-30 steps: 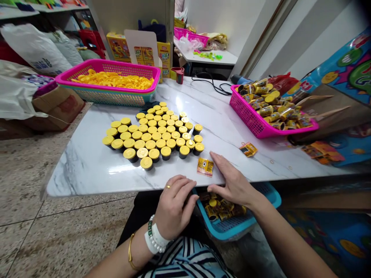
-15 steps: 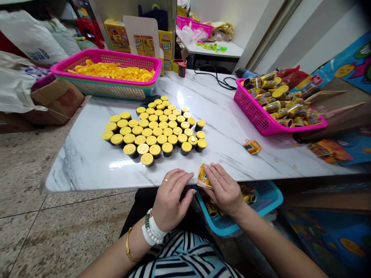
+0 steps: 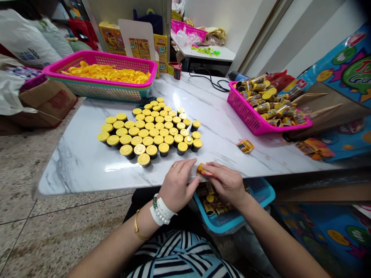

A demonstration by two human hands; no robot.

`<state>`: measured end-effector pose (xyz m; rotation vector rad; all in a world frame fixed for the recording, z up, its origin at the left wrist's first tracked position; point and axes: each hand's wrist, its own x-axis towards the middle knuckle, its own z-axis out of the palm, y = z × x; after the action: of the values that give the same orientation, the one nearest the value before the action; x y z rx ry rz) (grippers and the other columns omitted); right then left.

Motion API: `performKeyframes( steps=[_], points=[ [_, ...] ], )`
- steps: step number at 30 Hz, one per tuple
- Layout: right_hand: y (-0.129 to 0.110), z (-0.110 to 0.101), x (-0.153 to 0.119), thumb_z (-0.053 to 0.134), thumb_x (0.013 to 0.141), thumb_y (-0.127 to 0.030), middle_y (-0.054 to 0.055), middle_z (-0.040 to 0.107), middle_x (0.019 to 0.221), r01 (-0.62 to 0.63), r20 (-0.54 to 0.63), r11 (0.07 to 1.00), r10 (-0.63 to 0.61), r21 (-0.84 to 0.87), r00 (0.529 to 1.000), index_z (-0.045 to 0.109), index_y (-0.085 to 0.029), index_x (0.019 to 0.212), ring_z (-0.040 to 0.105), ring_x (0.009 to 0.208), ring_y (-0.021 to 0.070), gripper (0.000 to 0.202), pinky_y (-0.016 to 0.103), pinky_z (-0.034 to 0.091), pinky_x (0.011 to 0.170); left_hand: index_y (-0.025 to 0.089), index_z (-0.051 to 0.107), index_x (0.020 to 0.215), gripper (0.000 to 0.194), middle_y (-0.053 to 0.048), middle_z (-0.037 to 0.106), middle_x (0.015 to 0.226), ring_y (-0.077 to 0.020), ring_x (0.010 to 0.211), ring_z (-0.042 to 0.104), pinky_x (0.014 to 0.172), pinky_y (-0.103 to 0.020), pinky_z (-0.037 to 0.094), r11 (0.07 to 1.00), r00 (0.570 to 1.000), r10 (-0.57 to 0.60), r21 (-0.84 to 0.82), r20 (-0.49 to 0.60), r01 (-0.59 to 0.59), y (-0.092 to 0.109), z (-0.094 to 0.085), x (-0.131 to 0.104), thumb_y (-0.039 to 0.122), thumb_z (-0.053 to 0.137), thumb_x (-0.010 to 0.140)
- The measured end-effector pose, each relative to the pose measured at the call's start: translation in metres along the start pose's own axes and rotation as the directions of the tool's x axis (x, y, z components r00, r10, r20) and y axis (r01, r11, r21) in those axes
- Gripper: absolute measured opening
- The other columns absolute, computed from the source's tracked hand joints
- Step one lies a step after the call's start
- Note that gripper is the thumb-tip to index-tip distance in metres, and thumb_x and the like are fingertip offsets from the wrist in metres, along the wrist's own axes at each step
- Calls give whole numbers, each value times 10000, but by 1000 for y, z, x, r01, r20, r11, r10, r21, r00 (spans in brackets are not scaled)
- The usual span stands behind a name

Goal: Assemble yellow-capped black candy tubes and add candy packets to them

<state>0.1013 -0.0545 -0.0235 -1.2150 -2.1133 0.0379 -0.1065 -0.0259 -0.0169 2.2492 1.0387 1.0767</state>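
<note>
Across the middle of the frame stretched a white counter with grey marble veining (image 3: 211, 112), bearing, left of centre, a cluster of round black pots with yellow lids (image 3: 153, 132). At lower centre, by the front edge, the fingers of the right hand (image 3: 227, 181) pinched a small, curled, yellow-printed label, seemingly plastic film (image 3: 199, 169); those of the left hand (image 3: 177, 183), loosely bent and parted from the thumb, lay just beside it. Likely light, limp and slick, the label seemed apt to crease, favouring a gentle hold at opposite edges.
</note>
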Motion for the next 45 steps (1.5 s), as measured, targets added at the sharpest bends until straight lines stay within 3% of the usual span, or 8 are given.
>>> performKeyframes(
  steps=[5,10,14,19,26,30,37,45],
  points=[
    [10,-9,12,616,899,-317,30,776,900,-412,6,897,417,161,909,750,-205,1031,729,794,207,219,303,584,720,129,606,1190,364,-127,680,1126,-236,1043,630,925,-387,530,987,992,-123,-103,-12,121,1,-9,2,239,661,848],
    [18,-17,30,704,813,-425,48,780,912,-673,186,488,716,556,673,757,-174,972,729,827,216,302,324,588,767,154,640,1129,305,-102,697,1057,-214,969,645,872,-367,535,970,985,-173,-173,11,172,6,-11,9,222,677,834],
    [10,-19,39,812,689,-440,56,772,836,-669,342,147,767,729,542,746,-167,962,720,694,186,391,266,590,583,169,633,1144,353,-82,684,1010,-178,843,637,687,-292,539,935,977,-211,-286,26,209,14,-5,19,209,705,801],
    [-15,-13,34,796,733,-412,24,740,776,-645,523,-52,637,763,567,736,-175,925,654,586,119,311,223,569,550,158,627,1053,283,-60,683,924,-142,732,635,619,-249,533,797,933,-355,-501,66,339,21,9,24,235,699,791],
    [-30,-1,25,785,741,-422,14,705,780,-654,533,-53,631,755,564,696,-178,890,648,581,118,300,209,579,468,159,657,929,135,-43,680,827,-148,706,616,654,-264,516,818,916,-398,-430,57,382,19,22,20,209,654,803],
    [-35,-5,19,746,776,-451,12,698,757,-699,552,-1,613,715,564,692,-181,917,658,605,124,310,220,589,525,159,651,853,115,-31,674,761,-146,677,615,627,-253,510,739,897,-412,-517,159,431,19,16,19,266,648,811],
    [-30,-26,14,749,772,-394,20,700,796,-727,457,265,631,633,627,691,-179,921,648,706,135,268,231,556,623,154,662,740,172,-22,662,659,-123,570,576,508,-214,455,723,850,-389,-455,354,520,18,6,21,316,655,798],
    [-8,-24,30,749,741,-399,3,685,728,-766,483,254,649,590,587,659,-168,863,591,557,96,276,176,454,454,136,622,991,289,13,594,669,-85,500,517,448,-195,429,575,821,-457,-590,343,567,19,-2,19,365,661,819]
  ],
)
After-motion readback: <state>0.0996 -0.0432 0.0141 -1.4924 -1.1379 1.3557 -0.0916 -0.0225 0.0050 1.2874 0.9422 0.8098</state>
